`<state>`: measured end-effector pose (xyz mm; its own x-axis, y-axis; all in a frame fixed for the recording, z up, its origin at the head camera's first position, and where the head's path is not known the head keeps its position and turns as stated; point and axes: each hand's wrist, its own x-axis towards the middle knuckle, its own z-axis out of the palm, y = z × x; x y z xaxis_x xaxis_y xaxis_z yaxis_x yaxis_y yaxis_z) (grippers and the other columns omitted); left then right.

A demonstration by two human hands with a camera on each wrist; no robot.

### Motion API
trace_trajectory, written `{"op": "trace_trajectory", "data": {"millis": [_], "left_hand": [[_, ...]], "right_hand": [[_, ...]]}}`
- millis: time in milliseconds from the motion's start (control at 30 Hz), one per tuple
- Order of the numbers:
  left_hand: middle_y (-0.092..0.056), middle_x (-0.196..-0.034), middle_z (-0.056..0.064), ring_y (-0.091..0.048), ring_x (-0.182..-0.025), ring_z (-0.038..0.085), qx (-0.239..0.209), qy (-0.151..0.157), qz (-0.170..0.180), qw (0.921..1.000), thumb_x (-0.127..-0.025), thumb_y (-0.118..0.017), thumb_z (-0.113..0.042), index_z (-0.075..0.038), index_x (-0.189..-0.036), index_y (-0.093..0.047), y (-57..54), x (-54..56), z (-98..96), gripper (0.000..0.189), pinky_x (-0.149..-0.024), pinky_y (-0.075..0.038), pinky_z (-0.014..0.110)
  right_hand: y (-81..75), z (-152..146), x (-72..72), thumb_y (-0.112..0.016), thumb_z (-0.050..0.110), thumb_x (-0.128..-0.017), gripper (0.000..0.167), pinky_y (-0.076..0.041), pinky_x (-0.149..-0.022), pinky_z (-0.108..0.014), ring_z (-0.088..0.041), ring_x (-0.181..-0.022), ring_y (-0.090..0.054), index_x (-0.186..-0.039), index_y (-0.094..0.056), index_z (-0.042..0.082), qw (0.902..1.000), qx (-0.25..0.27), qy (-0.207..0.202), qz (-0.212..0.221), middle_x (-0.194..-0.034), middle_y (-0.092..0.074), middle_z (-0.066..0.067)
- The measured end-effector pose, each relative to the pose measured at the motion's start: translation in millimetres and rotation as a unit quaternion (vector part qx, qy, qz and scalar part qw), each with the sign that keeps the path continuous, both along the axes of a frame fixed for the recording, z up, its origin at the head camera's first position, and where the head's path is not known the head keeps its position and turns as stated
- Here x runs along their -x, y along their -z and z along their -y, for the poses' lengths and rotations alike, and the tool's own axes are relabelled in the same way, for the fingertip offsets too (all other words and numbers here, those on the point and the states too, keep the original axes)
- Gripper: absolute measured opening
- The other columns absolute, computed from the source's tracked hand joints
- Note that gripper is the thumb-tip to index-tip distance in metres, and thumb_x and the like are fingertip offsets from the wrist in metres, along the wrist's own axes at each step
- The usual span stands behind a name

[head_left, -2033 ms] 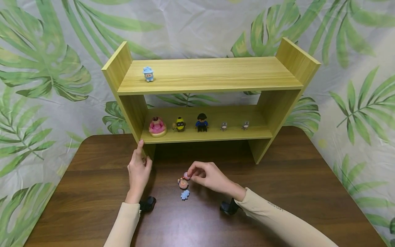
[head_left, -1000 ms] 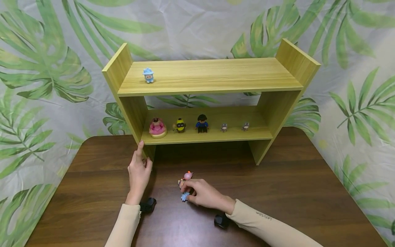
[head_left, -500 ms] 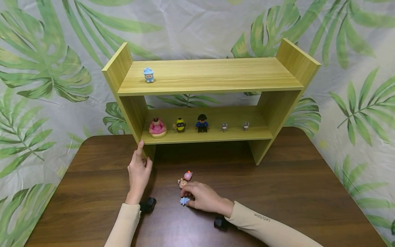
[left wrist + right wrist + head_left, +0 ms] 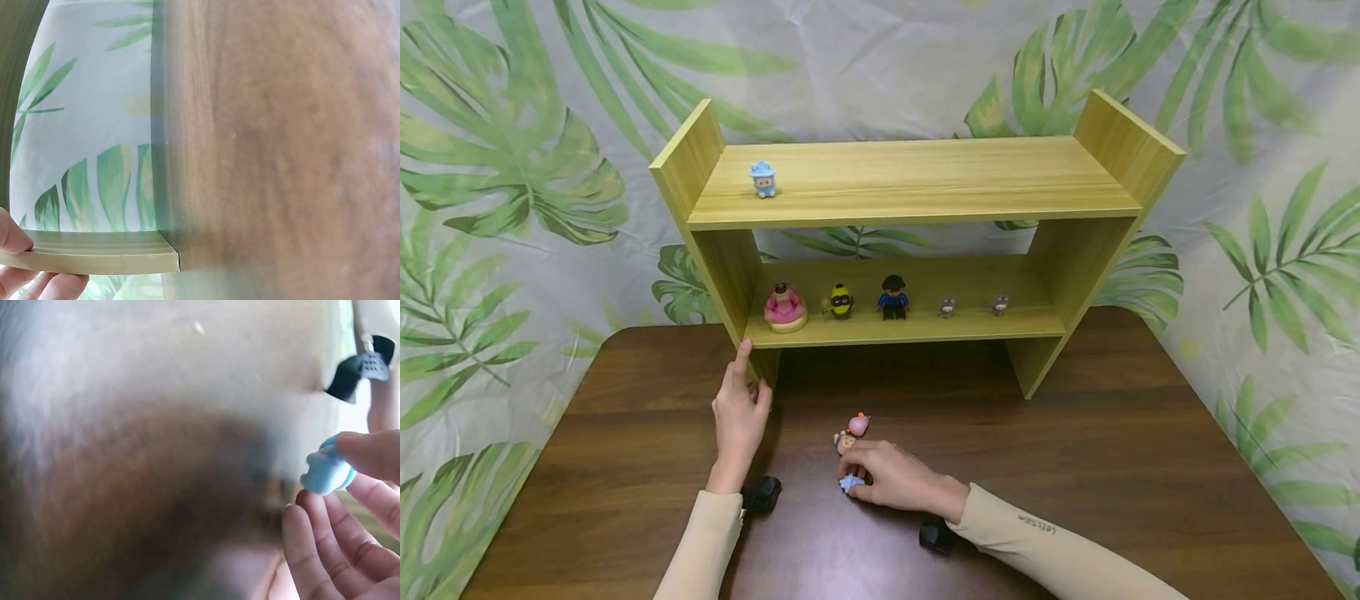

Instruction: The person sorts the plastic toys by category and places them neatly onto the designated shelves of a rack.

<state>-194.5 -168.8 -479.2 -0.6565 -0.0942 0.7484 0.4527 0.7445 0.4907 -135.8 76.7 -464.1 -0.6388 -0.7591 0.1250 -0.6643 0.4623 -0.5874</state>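
My right hand [image 4: 887,477] pinches a small light-blue figurine [image 4: 326,472] between thumb and fingers, low over the brown table. Just beyond it lie a figurine with a beige face [image 4: 844,442], partly covered by my fingers, and a round pink figurine [image 4: 858,425] with an orange tip. My left hand [image 4: 741,417] holds the left side panel of the wooden shelf [image 4: 917,218]. In the left wrist view, the thumb [image 4: 12,237] is on one face of the panel's edge [image 4: 112,262] and the fingers are on the other.
On the middle board stand a pink bear figure [image 4: 786,308], a yellow-capped figure [image 4: 839,302], a dark-haired figure in blue [image 4: 893,298] and two small grey figures. A figurine in a blue hat [image 4: 763,179] stands on the top board. Leaf-print cloth [image 4: 880,67] hangs behind.
My right hand has let go of the pink figurine, moved toward me and taken hold of the light-blue one. My left hand stays on the shelf panel.
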Motion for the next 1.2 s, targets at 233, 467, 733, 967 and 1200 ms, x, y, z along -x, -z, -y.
{"op": "trace_trajectory", "data": {"millis": [233,467,733,967,1200], "left_hand": [[-0.043,-0.08,0.013,-0.036,-0.055,0.019,-0.003,-0.002,0.002,1.0,-0.081,-0.056,0.013,-0.035,-0.147,-0.026,-0.9,-0.6,-0.8,0.087,-0.05,-0.033,0.037],[-0.044,-0.081,0.013,-0.038,-0.057,0.02,-0.005,-0.001,0.005,1.0,-0.082,-0.055,0.013,-0.034,-0.147,-0.025,-0.4,-1.1,-0.7,0.086,-0.051,-0.037,0.038],[-0.044,-0.081,0.015,-0.04,-0.059,0.022,-0.003,0.002,0.016,0.9999,-0.082,-0.056,0.013,-0.033,-0.147,-0.025,-1.9,-2.4,-1.3,0.086,-0.052,-0.039,0.039],[-0.044,-0.082,0.015,-0.04,-0.06,0.021,-0.011,0.006,0.013,0.9998,-0.083,-0.057,0.013,-0.031,-0.147,-0.029,-4.2,-3.5,-2.0,0.082,-0.053,-0.038,0.038],[-0.047,-0.092,0.019,-0.041,-0.063,0.02,-0.013,0.006,-0.006,0.9999,-0.081,-0.056,0.016,-0.028,-0.146,-0.03,-6.9,-3.5,-3.7,0.082,-0.053,-0.04,0.039]], "right_hand": [[-10.8,-9,4.5,-0.069,0.006,-0.086,0.015,-0.047,-0.064,-0.014,-0.002,-0.075,-0.055,-0.101,-0.065,0.007,0.9976,0.056,0.014,0.039,-0.095,-0.061,-0.001],[-22.2,-15,6.4,-0.067,0.006,-0.088,0.018,-0.049,-0.064,-0.018,-0.004,-0.079,-0.056,-0.106,-0.064,0.006,0.9939,0.078,0.032,0.071,-0.098,-0.06,0.001],[-27.5,-21,8.1,-0.066,0.005,-0.089,0.015,-0.05,-0.066,-0.021,-0.005,-0.081,-0.056,-0.104,-0.064,0.009,0.9896,0.107,0.043,0.086,-0.101,-0.059,0.001],[-35.2,-25,8.8,-0.063,0.005,-0.091,0.018,-0.051,-0.067,-0.023,-0.009,-0.083,-0.057,-0.109,-0.064,0.004,0.9876,0.123,0.041,0.089,-0.104,-0.059,-0.001],[-41.8,-28,11.2,-0.063,0.003,-0.091,0.02,-0.052,-0.07,-0.025,-0.01,-0.085,-0.059,-0.11,-0.065,0.003,0.9846,0.15,0.036,0.083,-0.107,-0.062,-0.001]]}}
